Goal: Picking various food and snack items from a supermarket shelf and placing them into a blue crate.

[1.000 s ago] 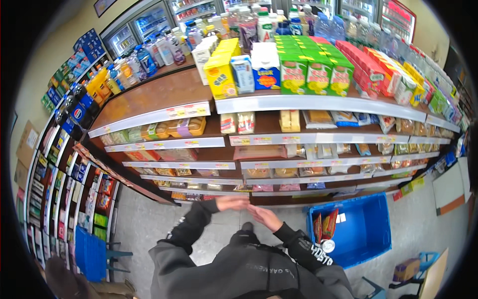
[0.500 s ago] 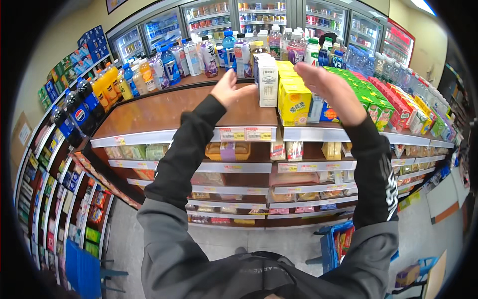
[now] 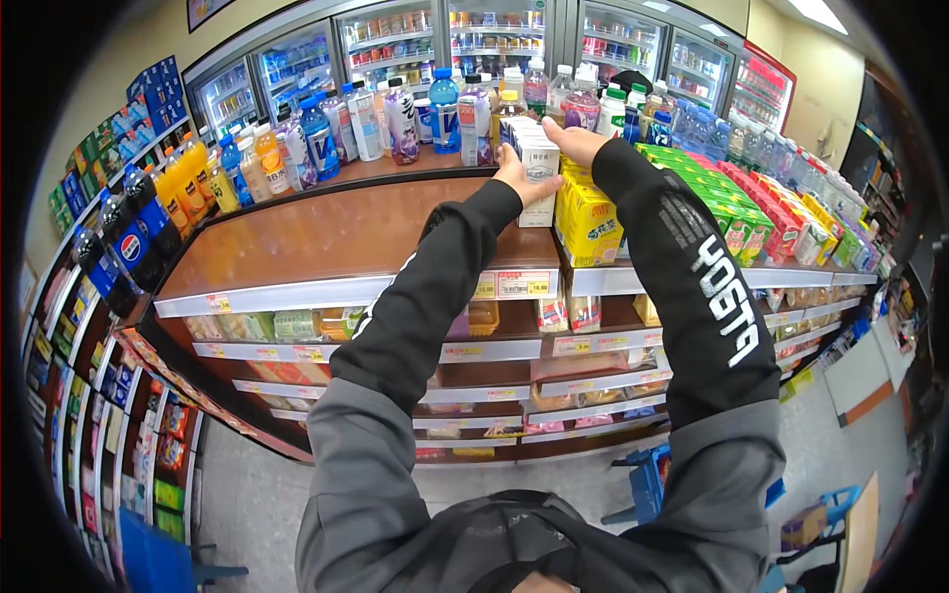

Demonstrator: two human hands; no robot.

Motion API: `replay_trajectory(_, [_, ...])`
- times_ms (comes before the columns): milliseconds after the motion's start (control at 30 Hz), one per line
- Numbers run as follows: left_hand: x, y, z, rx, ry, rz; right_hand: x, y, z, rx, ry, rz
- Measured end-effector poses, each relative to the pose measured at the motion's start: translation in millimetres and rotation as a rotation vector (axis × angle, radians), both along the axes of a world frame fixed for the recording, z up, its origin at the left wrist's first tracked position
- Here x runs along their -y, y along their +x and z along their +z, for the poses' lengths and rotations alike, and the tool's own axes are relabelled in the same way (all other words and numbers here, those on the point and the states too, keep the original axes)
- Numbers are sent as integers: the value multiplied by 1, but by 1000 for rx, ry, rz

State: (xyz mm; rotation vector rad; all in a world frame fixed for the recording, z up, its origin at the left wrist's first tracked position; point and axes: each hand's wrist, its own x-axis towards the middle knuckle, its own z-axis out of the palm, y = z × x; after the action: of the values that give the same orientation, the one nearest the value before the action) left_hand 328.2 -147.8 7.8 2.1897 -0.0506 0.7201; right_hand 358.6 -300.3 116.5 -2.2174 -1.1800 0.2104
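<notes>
A short row of white drink cartons (image 3: 537, 211) stands upright near the front edge of the brown display top (image 3: 336, 247). My left hand (image 3: 518, 180) is at the row's left side, its thumb across the front carton's face and its fingers apart along the side. From the right, my right hand (image 3: 576, 144) lies with outstretched fingers over the cartons' upper right edge. Both hands appear to touch the cartons; neither is wrapped round one. Yellow drink packs (image 3: 590, 222) stand directly right of the row, partly covered by my right hand and sleeve.
Bottled drinks (image 3: 403, 124) line the back of the display. Green drink packs (image 3: 700, 193) and red cartons (image 3: 759, 212) fill its right side. Dark cola bottles (image 3: 131, 245) stand at the left corner. Below are shelves of packaged food; a blue stool (image 3: 647, 484) stands on the floor.
Both hands have come together onto the white cartons; the left moved right, the right moved left and inward. The whole view has shifted slightly.
</notes>
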Motion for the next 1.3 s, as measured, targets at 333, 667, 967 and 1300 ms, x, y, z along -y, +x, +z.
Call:
replay_trajectory(333, [-2,-6,-8,321,-245,-42,-4,-30,10,103,-22,102])
replay_trajectory(667, [4,-123,17,165,-417,-231,-25,-98,-31,-239,461,227])
replay_trajectory(967, [-8,-136,12,163,-548,-261,-33,-122,-62,-1109,917,243])
replay_trajectory(1300, [12,-118,1,482,-1012,-281,-55,-119,-94,-1120,1036,298])
